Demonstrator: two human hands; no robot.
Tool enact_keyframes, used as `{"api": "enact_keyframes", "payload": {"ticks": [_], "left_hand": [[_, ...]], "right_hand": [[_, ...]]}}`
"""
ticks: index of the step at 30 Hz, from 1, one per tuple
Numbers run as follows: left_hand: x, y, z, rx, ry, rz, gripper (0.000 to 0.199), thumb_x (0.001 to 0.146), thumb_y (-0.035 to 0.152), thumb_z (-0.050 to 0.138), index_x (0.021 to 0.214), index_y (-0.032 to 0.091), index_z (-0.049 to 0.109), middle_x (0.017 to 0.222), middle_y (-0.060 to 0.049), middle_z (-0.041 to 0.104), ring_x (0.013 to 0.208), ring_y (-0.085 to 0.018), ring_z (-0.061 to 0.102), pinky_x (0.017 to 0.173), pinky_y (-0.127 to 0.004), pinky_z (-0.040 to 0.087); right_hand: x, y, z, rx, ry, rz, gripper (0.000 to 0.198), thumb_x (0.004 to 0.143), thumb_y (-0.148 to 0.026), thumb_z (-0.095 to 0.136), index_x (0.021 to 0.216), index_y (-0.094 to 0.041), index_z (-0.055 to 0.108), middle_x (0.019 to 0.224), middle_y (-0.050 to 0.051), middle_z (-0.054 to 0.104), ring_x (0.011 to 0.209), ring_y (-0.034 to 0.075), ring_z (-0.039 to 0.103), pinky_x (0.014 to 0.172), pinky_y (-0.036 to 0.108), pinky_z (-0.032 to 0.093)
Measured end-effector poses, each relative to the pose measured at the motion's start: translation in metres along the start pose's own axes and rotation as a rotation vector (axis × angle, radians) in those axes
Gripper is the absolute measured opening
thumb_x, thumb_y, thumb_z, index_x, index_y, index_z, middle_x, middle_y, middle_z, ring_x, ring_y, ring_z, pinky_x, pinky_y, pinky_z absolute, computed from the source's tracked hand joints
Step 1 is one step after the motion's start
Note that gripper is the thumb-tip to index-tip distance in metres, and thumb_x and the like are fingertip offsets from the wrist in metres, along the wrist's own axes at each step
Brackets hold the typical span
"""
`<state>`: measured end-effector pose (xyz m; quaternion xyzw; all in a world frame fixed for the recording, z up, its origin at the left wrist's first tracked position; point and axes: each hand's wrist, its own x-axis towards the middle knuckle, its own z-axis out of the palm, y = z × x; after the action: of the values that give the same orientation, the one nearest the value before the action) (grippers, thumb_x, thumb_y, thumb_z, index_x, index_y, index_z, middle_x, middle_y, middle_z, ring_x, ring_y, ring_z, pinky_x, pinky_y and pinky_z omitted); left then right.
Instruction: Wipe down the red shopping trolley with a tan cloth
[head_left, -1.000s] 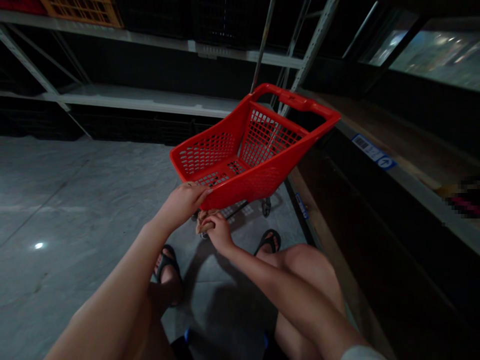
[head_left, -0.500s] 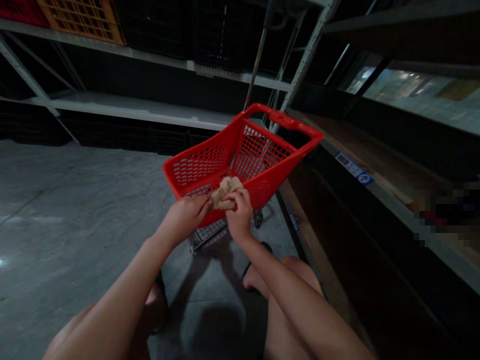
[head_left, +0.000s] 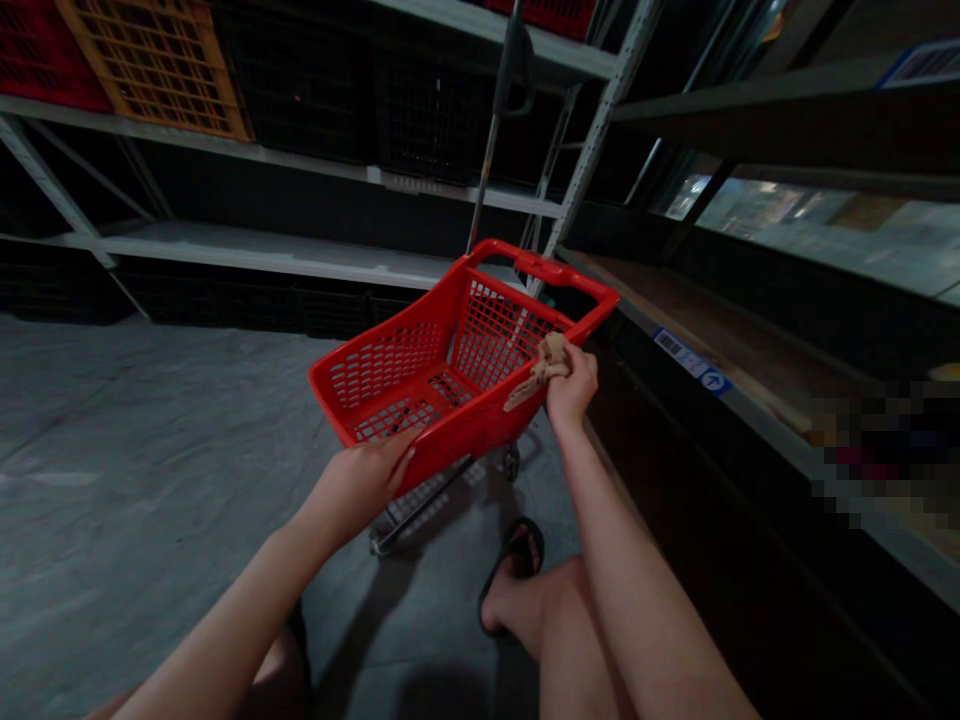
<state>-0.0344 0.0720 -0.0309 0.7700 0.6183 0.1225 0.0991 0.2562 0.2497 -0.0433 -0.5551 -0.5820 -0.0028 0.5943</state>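
A red plastic shopping cart [head_left: 480, 425] with perforated walls stands in front of me on metal wheels. My left hand [head_left: 369, 478] is closed over the cart's near rim, fingers on the upper edge and thumb on the outer side. In my right hand [head_left: 574, 388] is a crumpled tan cloth [head_left: 551, 358], bunched between the fingers. It lies against the near rim toward the handle end, and one end of it hangs over the outer wall. The cart's handle [head_left: 551, 268] is just beyond my right hand. No goods show inside the basket.
Metal shelving [head_left: 262, 250] runs behind the cart, holding an orange crate [head_left: 161, 65], a red crate [head_left: 45, 50] and dark crates. A pole with a dark grip [head_left: 484, 180] leans there. Wooden shelves [head_left: 720, 350] with blue labels stand close on my right.
My right hand has carried the cloth rightward along the cart's rim. My left hand has let go of the cloth and now grips the near rim. The camera view has shifted slightly.
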Motion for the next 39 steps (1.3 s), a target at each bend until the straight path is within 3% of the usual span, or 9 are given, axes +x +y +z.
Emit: {"api": "enact_keyframes", "payload": {"ticks": [4,12,16,19,22,26,30,34,39], "left_hand": [[-0.003,0.012,0.004,0.054,-0.004,0.015,0.048,0.105,0.034,0.035,0.15,0.027,0.05,0.12,-0.009,0.075,0.103,-0.024,0.075,0.087,-0.034,0.059],[0.002,0.03,0.009,0.165,0.003,-0.045,0.041,0.102,0.026,0.04,0.138,0.022,0.058,0.114,-0.009,0.077,0.09,-0.023,0.077,0.076,-0.03,0.059],[0.004,0.028,0.008,0.161,-0.017,-0.027,0.039,0.103,0.028,0.039,0.135,0.021,0.06,0.115,-0.009,0.077,0.094,-0.024,0.076,0.077,-0.032,0.06],[0.002,0.029,0.009,0.155,0.018,-0.013,0.048,0.104,0.031,0.038,0.151,0.025,0.046,0.125,-0.009,0.074,0.101,-0.024,0.075,0.083,-0.033,0.06],[-0.002,0.034,0.012,0.169,0.011,-0.01,0.049,0.105,0.031,0.038,0.152,0.025,0.046,0.123,-0.009,0.075,0.102,-0.023,0.075,0.084,-0.032,0.06],[-0.006,0.045,0.015,0.18,-0.018,-0.009,0.051,0.104,0.029,0.04,0.154,0.025,0.043,0.118,-0.009,0.076,0.096,-0.023,0.076,0.078,-0.03,0.06],[-0.009,0.054,0.014,0.18,-0.019,-0.038,0.052,0.103,0.027,0.04,0.155,0.027,0.041,0.114,-0.008,0.077,0.093,-0.024,0.077,0.075,-0.031,0.06],[-0.009,0.056,0.011,0.143,-0.001,-0.101,0.054,0.101,0.023,0.043,0.154,0.027,0.042,0.119,-0.007,0.076,0.094,-0.023,0.077,0.076,-0.03,0.059],[-0.006,0.052,0.008,0.145,0.014,-0.146,0.049,0.103,0.028,0.041,0.151,0.026,0.047,0.113,-0.008,0.078,0.094,-0.024,0.077,0.075,-0.03,0.058]], "right_hand": [[-0.008,-0.012,0.009,0.015,-0.014,-0.003,0.053,0.066,-0.006,0.046,0.11,-0.02,0.073,0.102,0.007,0.057,0.097,0.022,0.06,0.099,0.039,0.048],[-0.12,-0.095,-0.005,0.235,-0.529,-0.186,0.051,0.073,0.001,0.049,0.112,-0.023,0.07,0.104,0.005,0.061,0.101,0.021,0.062,0.094,0.032,0.053],[-0.125,-0.088,-0.003,0.292,-0.524,-0.189,0.044,0.075,-0.002,0.051,0.11,-0.023,0.066,0.103,0.005,0.062,0.1,0.02,0.063,0.091,0.031,0.053],[-0.083,-0.047,0.007,0.234,-0.301,-0.049,0.031,0.076,-0.01,0.054,0.102,-0.023,0.064,0.105,0.005,0.064,0.101,0.02,0.062,0.095,0.033,0.051],[-0.045,0.001,0.018,0.122,-0.07,0.286,0.029,0.07,-0.012,0.052,0.097,-0.021,0.059,0.106,0.008,0.067,0.102,0.023,0.061,0.101,0.041,0.047],[-0.052,0.029,0.035,0.099,-0.102,0.51,0.033,0.064,-0.014,0.052,0.096,-0.021,0.057,0.099,0.008,0.07,0.093,0.025,0.065,0.092,0.04,0.051],[-0.098,0.008,0.039,0.197,-0.163,0.519,0.039,0.065,-0.018,0.052,0.103,-0.024,0.056,0.097,0.003,0.072,0.091,0.022,0.066,0.086,0.035,0.053],[-0.157,-0.043,0.017,0.449,-0.458,0.537,0.042,0.064,-0.021,0.061,0.105,-0.027,0.06,0.095,-0.002,0.073,0.087,0.021,0.068,0.082,0.034,0.055],[-0.201,-0.088,0.01,0.576,-0.557,0.676,0.03,0.061,-0.019,0.065,0.09,-0.028,0.063,0.079,-0.003,0.071,0.066,0.019,0.065,0.054,0.028,0.051]]}}
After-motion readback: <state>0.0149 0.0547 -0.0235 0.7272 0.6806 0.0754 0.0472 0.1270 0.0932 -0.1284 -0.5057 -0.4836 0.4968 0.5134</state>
